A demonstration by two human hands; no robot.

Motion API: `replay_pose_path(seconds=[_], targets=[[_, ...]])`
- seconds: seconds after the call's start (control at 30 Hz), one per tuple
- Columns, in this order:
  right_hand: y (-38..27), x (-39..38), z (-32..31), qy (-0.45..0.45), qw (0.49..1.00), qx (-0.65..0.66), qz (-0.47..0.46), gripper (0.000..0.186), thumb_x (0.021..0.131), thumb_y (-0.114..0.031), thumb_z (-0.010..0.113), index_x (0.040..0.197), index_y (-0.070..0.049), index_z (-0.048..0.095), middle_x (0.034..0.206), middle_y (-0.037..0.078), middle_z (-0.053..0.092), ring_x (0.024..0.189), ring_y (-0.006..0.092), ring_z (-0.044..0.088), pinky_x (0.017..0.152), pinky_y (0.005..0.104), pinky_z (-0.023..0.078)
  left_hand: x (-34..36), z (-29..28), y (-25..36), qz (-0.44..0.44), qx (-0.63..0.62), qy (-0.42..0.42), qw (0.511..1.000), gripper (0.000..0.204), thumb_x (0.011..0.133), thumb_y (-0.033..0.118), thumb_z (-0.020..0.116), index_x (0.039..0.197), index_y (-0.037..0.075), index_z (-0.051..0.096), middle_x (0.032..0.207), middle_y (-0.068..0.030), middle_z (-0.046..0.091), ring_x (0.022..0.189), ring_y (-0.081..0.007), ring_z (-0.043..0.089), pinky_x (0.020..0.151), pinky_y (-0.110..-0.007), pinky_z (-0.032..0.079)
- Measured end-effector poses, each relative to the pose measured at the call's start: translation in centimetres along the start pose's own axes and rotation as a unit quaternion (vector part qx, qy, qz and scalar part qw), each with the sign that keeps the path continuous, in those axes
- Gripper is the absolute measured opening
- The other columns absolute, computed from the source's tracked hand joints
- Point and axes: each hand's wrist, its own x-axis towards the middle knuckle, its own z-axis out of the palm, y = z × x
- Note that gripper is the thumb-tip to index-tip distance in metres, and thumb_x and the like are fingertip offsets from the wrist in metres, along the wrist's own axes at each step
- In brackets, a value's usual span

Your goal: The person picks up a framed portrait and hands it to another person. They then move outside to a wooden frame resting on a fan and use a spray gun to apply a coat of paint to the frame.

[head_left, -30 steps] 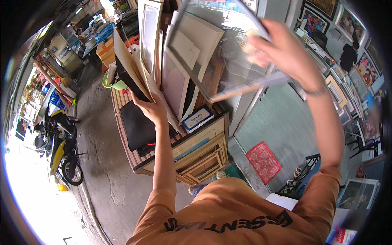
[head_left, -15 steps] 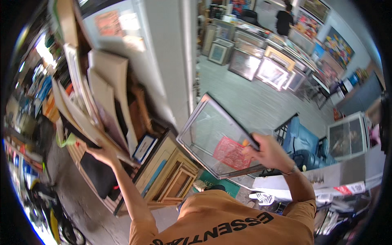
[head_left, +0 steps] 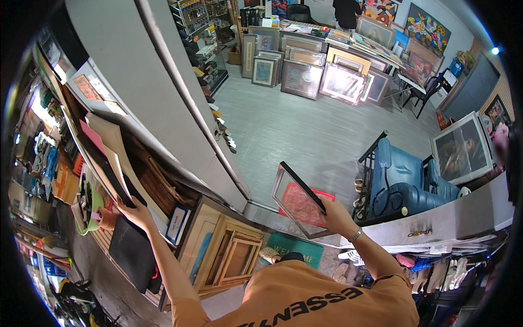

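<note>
My left hand (head_left: 137, 214) is closed on the lower edge of leaning boards (head_left: 103, 136), including cream, pink and dark sheets, on a cabinet. A flat black case (head_left: 126, 253) lies beside it. My right hand (head_left: 336, 218) grips a thin dark-edged frame (head_left: 302, 186) with a clear pane, held tilted over the doorway. A red mat (head_left: 292, 197) shows through the pane. Below the boards, several bare wooden frames (head_left: 234, 248) stand in the cabinet.
A green doormat (head_left: 308, 256) lies near my feet. Beyond the door are a blue armchair (head_left: 397, 169), leaning framed pictures (head_left: 302, 82), and a person in black (head_left: 344, 12) at the back. Shoes (head_left: 340, 272) sit beside the doorstep. A white pillar (head_left: 125, 60) borders the doorway.
My view has turned right toward the room. The frame in my right hand has come down from raised above the cabinet to low over the doorway. My left hand stays on the boards.
</note>
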Motion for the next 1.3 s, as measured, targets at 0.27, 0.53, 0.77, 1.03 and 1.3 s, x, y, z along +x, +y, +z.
replay_pose_path(seconds=[0.27,0.53,0.77,1.03,1.3], targets=[[3.4,-0.5,-1.2,-0.010,0.997,0.048,0.057,0.018,0.075,-0.007,0.057,0.091,0.000,0.053,0.074,0.027,0.058,0.074,0.0472,0.057,0.066,0.0526,0.044,-0.1,0.8,0.9,-0.026,-0.065,-0.041,0.997,0.055,0.088,0.019,0.063,0.130,-0.007,0.041,0.127,-0.0270,0.049,0.120,-0.0376,0.049,0.102,-0.042,0.038],[0.1,-1.5,-3.1,0.006,0.999,0.039,0.022,0.018,0.080,-0.007,0.059,0.092,0.000,0.048,0.066,0.025,0.056,0.066,0.0463,0.055,0.059,0.0527,0.041,-14.5,-5.1,8.3,-0.134,-0.221,-0.127,0.958,0.051,0.096,0.035,0.048,0.131,-0.002,0.041,0.133,-0.0173,0.045,0.120,-0.0311,0.045,0.104,-0.046,0.033],[-7.0,-6.1,-4.3,0.015,0.994,0.010,-0.107,0.023,0.081,-0.008,0.062,0.100,-0.003,0.050,0.064,0.019,0.057,0.062,0.0387,0.058,0.053,0.0469,0.044,-32.2,-5.9,25.6,-0.571,-0.491,-0.505,0.422,0.063,0.098,0.052,0.034,0.136,0.002,0.036,0.142,-0.0151,0.037,0.133,-0.0311,0.033,0.108,-0.050,0.025],[-7.9,-12.0,-5.4,-0.024,0.956,0.291,0.005,0.016,0.091,-0.011,0.058,0.100,0.002,0.053,0.080,0.014,0.069,0.069,0.0203,0.069,0.060,0.0281,0.053,-30.0,-12.3,16.7,-0.582,-0.529,-0.360,0.502,0.049,0.094,0.045,0.051,0.118,0.002,0.047,0.106,-0.0092,0.053,0.095,-0.0179,0.052,0.089,-0.034,0.041],[-4.2,-14.1,-6.5,-0.085,0.893,0.425,0.118,0.015,0.091,-0.006,0.050,0.104,0.002,0.047,0.090,0.024,0.067,0.074,0.0296,0.070,0.061,0.0319,0.059,-22.9,-23.1,16.8,-0.459,-0.610,-0.450,0.464,0.027,0.088,0.003,0.057,0.113,0.006,0.047,0.102,-0.0103,0.062,0.092,-0.0220,0.063,0.080,-0.033,0.049]])
